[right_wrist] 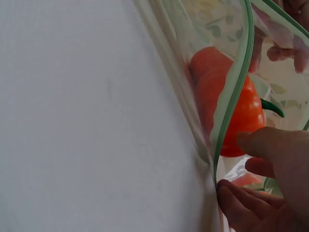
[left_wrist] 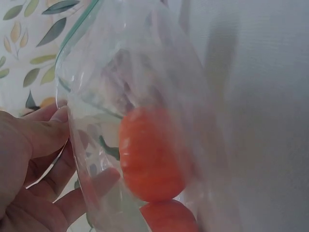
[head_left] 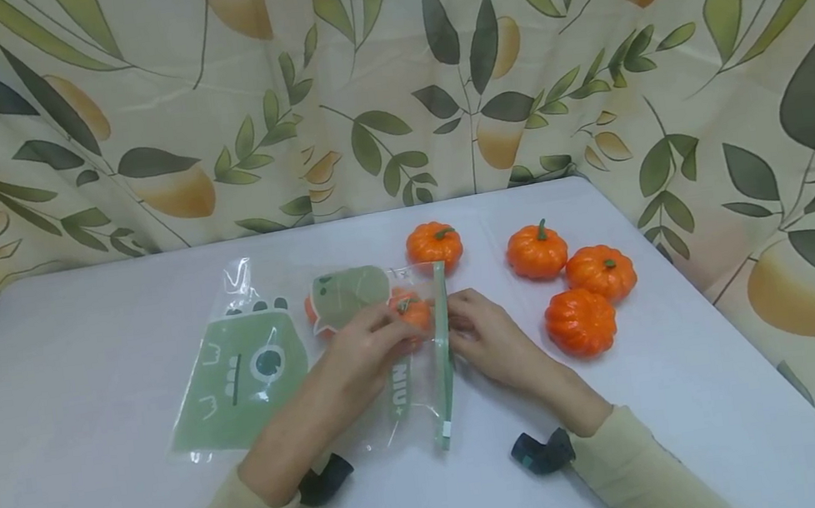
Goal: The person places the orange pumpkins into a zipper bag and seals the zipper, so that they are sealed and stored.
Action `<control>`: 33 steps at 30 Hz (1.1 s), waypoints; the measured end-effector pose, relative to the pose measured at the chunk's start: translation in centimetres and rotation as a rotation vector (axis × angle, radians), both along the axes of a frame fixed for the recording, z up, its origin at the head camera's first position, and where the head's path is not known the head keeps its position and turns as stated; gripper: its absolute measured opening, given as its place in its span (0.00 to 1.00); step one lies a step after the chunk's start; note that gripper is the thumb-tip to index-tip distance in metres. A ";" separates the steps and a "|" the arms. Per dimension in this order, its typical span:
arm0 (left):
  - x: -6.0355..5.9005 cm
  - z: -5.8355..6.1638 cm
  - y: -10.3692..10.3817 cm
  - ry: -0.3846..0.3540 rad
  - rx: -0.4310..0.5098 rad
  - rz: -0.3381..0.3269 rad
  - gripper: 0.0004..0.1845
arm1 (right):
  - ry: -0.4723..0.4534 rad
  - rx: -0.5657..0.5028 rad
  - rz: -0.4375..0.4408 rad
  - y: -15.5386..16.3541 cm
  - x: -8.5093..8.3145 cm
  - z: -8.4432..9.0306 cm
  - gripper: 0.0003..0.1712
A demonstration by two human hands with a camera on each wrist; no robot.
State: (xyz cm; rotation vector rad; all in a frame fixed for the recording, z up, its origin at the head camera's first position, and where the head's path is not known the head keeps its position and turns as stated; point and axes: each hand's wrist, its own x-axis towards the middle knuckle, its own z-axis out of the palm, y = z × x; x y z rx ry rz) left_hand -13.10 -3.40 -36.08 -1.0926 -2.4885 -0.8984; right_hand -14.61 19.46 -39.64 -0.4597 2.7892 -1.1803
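On the white table [head_left: 85,341], both hands pinch the zip bag [head_left: 419,353] open at its mouth, mid-filling, left hand [head_left: 365,347] and right hand [head_left: 488,337] gripping its rims, so a loose pumpkin [head_left: 581,322] near the right edge probably goes in next

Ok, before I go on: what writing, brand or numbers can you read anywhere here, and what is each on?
"NIU+", white letters on a green strip on the zip bag under the left hand, head view; the letters lie sideways and any before them are hidden by the hand.
Flat green bag: only a cartoon face, no readable words.
Both wrist views: no text visible.
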 end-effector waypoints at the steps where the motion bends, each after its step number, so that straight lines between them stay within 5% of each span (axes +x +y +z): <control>1: 0.0 0.0 0.0 -0.002 -0.001 0.005 0.09 | -0.026 -0.011 0.007 0.1 0.0 0.1 0.25; 6: 0.0 0.1 -0.2 -0.030 -0.013 0.015 0.10 | -0.121 -0.059 0.015 1.2 -0.1 1.6 0.23; 17: -0.1 0.1 -0.2 -0.044 -0.004 -0.009 0.10 | 0.035 0.229 -0.113 5.7 0.9 6.6 0.22; 33: 0.1 0.1 -0.4 -0.053 -0.016 -0.006 0.11 | -0.069 0.608 -0.182 7.1 1.0 6.1 0.26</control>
